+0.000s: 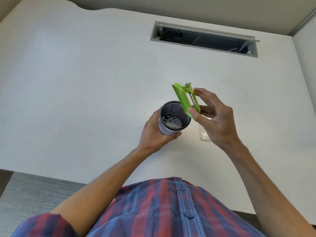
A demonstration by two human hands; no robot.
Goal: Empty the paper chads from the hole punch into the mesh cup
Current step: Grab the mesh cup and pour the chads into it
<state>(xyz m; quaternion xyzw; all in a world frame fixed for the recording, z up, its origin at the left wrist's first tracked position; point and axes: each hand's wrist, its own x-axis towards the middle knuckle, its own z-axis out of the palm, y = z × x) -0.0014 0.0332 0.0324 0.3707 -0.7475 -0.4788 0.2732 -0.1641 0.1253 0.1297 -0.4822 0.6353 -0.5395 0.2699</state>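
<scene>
My left hand (156, 132) is wrapped around a black mesh cup (172, 110), holding it upright above the white desk. White paper chads (171, 123) lie in a heap on the cup's bottom. A lime-green hole punch (183, 100) is pinched between the thumb and fingers of my right hand (213, 120). The punch stands on end, tilted, with its lower end over the cup's right rim and its metal pins facing my right hand. No chads are visible falling.
The white desk (85, 82) fills most of the view. An open cable tray slot (203, 39) with wires sits at the back right. A small clear plastic piece (204, 135) lies on the desk under my right hand. The desk's front edge runs near my body.
</scene>
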